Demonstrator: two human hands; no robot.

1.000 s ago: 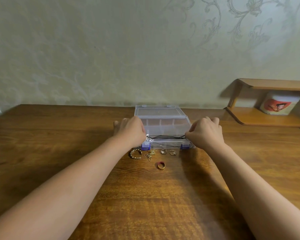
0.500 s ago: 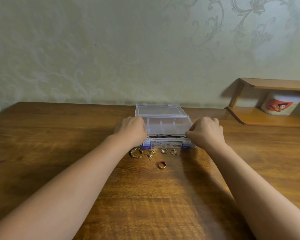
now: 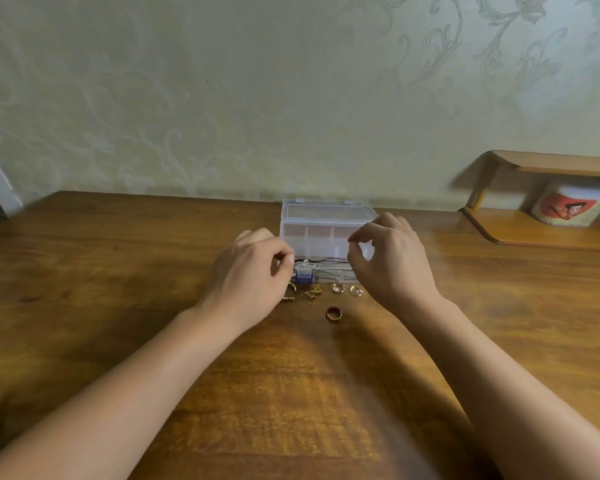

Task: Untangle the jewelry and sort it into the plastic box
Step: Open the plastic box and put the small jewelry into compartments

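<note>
Both hands lifted off front rim of plastic box (image 3: 326, 233) since half second ago; right hand (image 3: 390, 258) now raised, thumb and forefinger pinched, on what can't tell (cord end, probably). Left hand (image 3: 253, 268) curled by blue latch (image 3: 303, 276), grip contents unclear. Black cord (image 3: 329, 260) lies across box front between hands. Means: untangling starts. Gold chain (image 3: 314, 293), rings (image 3: 338, 288), red ring (image 3: 334, 313) on table (image 3: 118, 271), untouched, just in front of box.
</note>
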